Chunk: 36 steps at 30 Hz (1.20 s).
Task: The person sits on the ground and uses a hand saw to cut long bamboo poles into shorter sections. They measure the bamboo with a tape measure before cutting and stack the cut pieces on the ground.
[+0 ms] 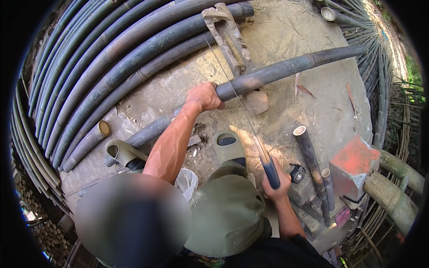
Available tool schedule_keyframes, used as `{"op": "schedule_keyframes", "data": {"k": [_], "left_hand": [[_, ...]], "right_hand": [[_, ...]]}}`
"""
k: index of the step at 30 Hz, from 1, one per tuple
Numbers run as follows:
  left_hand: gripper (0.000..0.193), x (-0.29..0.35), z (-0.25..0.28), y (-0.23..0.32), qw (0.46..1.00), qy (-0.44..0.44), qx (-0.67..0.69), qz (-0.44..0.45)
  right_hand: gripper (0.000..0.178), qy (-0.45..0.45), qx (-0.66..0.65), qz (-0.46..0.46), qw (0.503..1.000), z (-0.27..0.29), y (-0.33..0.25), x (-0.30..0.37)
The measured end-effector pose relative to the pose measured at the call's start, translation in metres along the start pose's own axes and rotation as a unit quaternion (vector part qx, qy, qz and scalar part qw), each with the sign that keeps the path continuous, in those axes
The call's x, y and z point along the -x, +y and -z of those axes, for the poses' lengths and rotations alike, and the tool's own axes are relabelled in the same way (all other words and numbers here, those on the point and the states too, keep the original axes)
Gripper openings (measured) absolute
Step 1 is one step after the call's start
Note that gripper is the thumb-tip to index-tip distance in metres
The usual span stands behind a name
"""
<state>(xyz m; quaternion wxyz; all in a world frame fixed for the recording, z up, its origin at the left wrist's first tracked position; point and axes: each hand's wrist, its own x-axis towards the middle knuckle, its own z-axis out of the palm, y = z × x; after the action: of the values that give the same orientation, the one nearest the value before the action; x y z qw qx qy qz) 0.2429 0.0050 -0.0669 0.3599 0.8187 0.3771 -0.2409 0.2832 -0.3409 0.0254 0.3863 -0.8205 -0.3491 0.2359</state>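
A long dark bamboo pole (292, 67) lies slantwise across a notched wooden block (226, 41). My left hand (204, 96) is closed round the pole, a little left of the block. In my right hand (276, 181) is the handle of a hand saw (263, 152), gripped in a fist. Its long thin blade crosses the pole just right of my left hand, its tip reaching past the pole's far side. From this view I cannot tell how deep the blade sits in the bamboo. Pale sawdust covers the ground around the block.
Many dark bamboo poles (107, 76) lie side by side at the left. Short cut pieces (313, 156) and a small black device (297, 173) lie right of my right hand, near a red-topped concrete block (355, 163). My sandalled foot (229, 149) stands below the pole.
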Motion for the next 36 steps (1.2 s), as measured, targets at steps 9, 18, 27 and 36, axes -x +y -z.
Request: {"op": "schedule_keyframes", "data": {"k": [9,18,27,36], "left_hand": [[0.052,0.001,-0.016,-0.007,1.000,0.002,0.008,-0.014],[0.054,0.001,-0.002,0.005,1.000,0.017,-0.021,0.000],[0.053,0.006,-0.004,-0.010,1.000,0.024,-0.005,0.002],[0.053,0.005,0.004,0.000,1.000,0.022,-0.012,0.009]], "right_hand": [[0.055,0.001,0.015,-0.016,1.000,-0.011,0.008,0.008],[0.057,0.009,0.047,0.059,0.997,-0.002,0.031,0.022],[0.060,-0.011,0.048,0.079,0.996,0.045,0.021,0.084],[0.054,-0.024,0.062,0.043,0.997,0.047,0.010,0.073]]}}
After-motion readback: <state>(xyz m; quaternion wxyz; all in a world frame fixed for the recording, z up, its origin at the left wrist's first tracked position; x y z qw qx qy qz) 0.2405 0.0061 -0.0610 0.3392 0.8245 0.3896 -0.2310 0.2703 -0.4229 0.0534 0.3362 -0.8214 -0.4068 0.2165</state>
